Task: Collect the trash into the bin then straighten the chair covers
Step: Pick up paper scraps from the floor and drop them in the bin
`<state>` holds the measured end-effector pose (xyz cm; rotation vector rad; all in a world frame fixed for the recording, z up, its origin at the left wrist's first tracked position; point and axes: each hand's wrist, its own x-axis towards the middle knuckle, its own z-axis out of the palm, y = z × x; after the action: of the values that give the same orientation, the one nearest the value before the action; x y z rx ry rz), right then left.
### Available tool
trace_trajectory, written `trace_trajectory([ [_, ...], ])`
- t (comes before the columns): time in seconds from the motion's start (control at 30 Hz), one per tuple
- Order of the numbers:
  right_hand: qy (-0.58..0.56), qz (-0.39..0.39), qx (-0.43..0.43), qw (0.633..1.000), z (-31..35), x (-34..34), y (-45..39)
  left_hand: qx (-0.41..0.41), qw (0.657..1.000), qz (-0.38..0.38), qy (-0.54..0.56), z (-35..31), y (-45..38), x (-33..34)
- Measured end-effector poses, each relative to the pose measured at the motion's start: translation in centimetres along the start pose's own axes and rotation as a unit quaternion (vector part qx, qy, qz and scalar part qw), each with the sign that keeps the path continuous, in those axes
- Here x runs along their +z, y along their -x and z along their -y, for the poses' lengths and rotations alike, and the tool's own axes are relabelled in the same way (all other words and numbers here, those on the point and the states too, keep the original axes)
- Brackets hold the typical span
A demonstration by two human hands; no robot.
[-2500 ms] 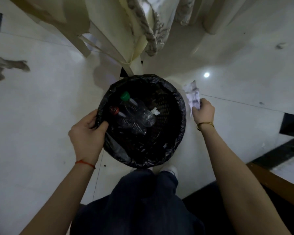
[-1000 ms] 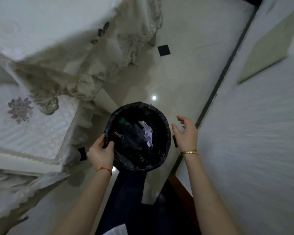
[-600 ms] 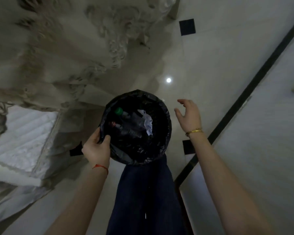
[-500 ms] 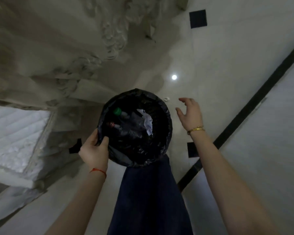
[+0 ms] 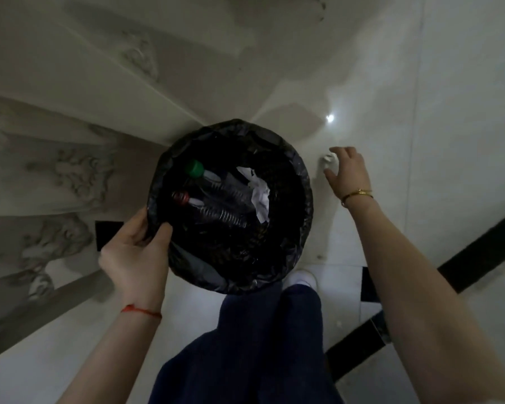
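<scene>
A round bin lined with a black bag (image 5: 299, 182) fills the middle of the view. Inside lie a clear bottle with a green cap (image 5: 194, 169), a clear bottle with a red cap (image 5: 181, 197) and a crumpled white paper (image 5: 258, 195). My left hand (image 5: 134, 255) is shut on the bin's near-left rim. My right hand (image 5: 349, 173) reaches down to the right of the bin, fingers spread around a small white crumpled scrap (image 5: 328, 159) on the floor. The fingers are apart and not closed on it.
Chairs with pale embroidered covers (image 5: 70, 176) stand close on the left. The glossy white tiled floor (image 5: 420, 83) has black inset squares and a black border strip (image 5: 478, 255) at the right. My dark trouser leg and a white shoe (image 5: 302, 279) are below the bin.
The crumpled paper held in my right hand went into the bin. I turned and moved along the floor with the bin; my right hand has lowered onto a small white scrap.
</scene>
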<state>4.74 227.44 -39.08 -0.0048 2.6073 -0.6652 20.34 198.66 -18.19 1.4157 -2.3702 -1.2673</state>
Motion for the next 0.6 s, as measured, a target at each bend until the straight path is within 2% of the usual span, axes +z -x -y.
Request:
trace_trajectory([
  [0.2, 0.001, -0.016, 0.031, 0.999, -0.8, 3.3, -3.0, -0.014, 1.0, -0.004, 0.01, 1.1, -0.7, 0.3],
  [0.4, -0.011, -0.005, 0.048, 0.999, -1.2, 3.8, -3.2, -0.023, 1.0, 0.001, 0.005, 0.6, -1.5, 0.6],
  [0.5, -0.096, -0.057, 0.057, 0.992, -0.4, 1.7, -1.1, -0.013, 1.0, 0.017, 0.004, -1.0, -1.4, 1.1],
  [0.6, -0.169, -0.124, 0.028, 0.977, 1.8, -3.0, 2.6, -0.006, 0.999, 0.047, 0.001, -2.8, -0.6, 1.1],
])
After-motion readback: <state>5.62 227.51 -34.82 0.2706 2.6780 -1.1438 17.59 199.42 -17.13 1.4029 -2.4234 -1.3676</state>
